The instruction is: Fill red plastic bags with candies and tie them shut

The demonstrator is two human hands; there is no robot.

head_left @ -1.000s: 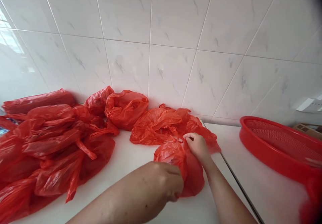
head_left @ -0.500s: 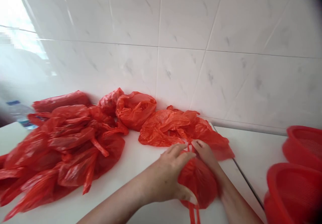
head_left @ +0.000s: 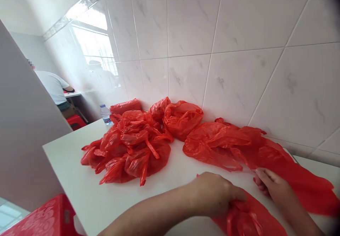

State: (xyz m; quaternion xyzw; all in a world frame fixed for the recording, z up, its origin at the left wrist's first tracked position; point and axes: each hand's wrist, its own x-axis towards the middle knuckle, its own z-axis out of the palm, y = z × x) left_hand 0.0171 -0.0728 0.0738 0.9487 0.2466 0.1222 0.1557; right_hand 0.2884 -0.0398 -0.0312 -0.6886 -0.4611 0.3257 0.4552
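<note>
Low on the white table, my left hand (head_left: 220,193) is closed around the gathered top of a red plastic bag (head_left: 261,220), whose lower part runs out of the frame. To the right of it my right hand (head_left: 272,184) is closed in a pinch on thin red plastic. Just beyond both hands lie loose, crumpled red bags (head_left: 220,137), stretching along the wall to the right. A heap of tied red bags (head_left: 132,147), their knotted ends sticking out, rests on the left part of the table.
A rolled red bundle (head_left: 126,107) and an open red bag (head_left: 183,117) lie against the tiled wall (head_left: 186,76). A plastic bottle (head_left: 106,115) stands at the far table edge. A red stool (head_left: 50,216) is at lower left; a seated person (head_left: 53,85) is beyond the partition.
The view has swung left, so the red baskets have left the frame. My left hand has gone from spread fingers to gripping the bag's top. My hands have moved apart.
</note>
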